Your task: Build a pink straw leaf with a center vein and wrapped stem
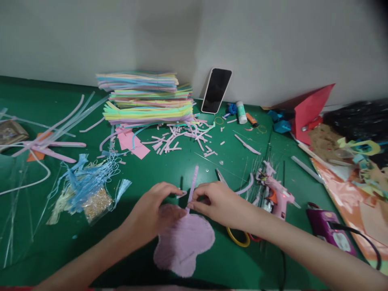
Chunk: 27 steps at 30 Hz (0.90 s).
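A fuzzy lilac shape with rounded lobes (189, 246), like a butterfly or flower, lies on the green table before me. A short lilac pipe cleaner (194, 180) stands up from its top edge. My right hand (212, 198) pinches this pipe cleaner near its lower end. On the other side, my left hand (162, 206) has thumb and index finger apart; its thumb, a little blurred, lies over the shape's upper edge near the pipe cleaner's base. Scissors with yellow and red handles (239, 237) lie partly hidden beneath my right forearm.
Pipe cleaner bundles (148, 107) and a propped phone (216, 91) stand by the wall. Cut pieces (169, 139) lie before them. Blue tassels (85, 178) and a bead bag (97, 204) are left; a pink glue gun (279, 196) and purple power box (330, 228) sit right.
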{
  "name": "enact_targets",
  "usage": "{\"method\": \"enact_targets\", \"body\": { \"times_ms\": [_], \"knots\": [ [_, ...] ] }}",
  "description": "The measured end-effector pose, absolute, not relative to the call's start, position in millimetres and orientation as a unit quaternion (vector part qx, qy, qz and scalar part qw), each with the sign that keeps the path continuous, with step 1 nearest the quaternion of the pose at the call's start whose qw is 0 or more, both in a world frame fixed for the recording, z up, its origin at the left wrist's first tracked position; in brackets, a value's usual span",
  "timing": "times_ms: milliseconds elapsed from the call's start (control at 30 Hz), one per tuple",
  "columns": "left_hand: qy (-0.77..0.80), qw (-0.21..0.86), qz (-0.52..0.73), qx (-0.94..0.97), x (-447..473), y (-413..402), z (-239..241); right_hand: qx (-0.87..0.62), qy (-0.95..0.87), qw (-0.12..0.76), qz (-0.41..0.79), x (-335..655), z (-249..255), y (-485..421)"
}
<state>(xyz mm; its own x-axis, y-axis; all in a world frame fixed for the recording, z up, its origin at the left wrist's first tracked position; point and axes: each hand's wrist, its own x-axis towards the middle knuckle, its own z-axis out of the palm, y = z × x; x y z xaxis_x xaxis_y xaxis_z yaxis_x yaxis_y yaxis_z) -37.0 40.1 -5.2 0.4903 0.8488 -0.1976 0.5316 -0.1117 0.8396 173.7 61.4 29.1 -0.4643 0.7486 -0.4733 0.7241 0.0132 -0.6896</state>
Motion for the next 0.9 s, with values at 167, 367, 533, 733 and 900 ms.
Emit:
{"method": "enact_targets", "body": {
  "times_ms": [167, 367, 533, 733, 900],
  "knots": [
    [0.424, 0.149, 0.200, 0.871, -23, -15, -12, -0.495, -0.755, -0.021, 0.430, 171, 36, 61],
    [0.517, 0.081, 0.173, 0.835, -6, -31, -21, -0.465, -0.816, -0.073, 0.336, 166, 34, 61],
    [0.490, 0.089, 0.148, 0.854, -14, -27, -20, -0.389, -0.879, -0.190, 0.201, 158, 44, 63],
    [0.410, 0.164, 0.126, 0.888, -19, -42, -27, -0.275, -0.945, -0.151, 0.087, 163, 28, 57],
    [0.413, 0.139, 0.108, 0.894, -29, -39, -32, -0.250, -0.953, -0.138, 0.104, 170, 4, 52]
  ]
}}
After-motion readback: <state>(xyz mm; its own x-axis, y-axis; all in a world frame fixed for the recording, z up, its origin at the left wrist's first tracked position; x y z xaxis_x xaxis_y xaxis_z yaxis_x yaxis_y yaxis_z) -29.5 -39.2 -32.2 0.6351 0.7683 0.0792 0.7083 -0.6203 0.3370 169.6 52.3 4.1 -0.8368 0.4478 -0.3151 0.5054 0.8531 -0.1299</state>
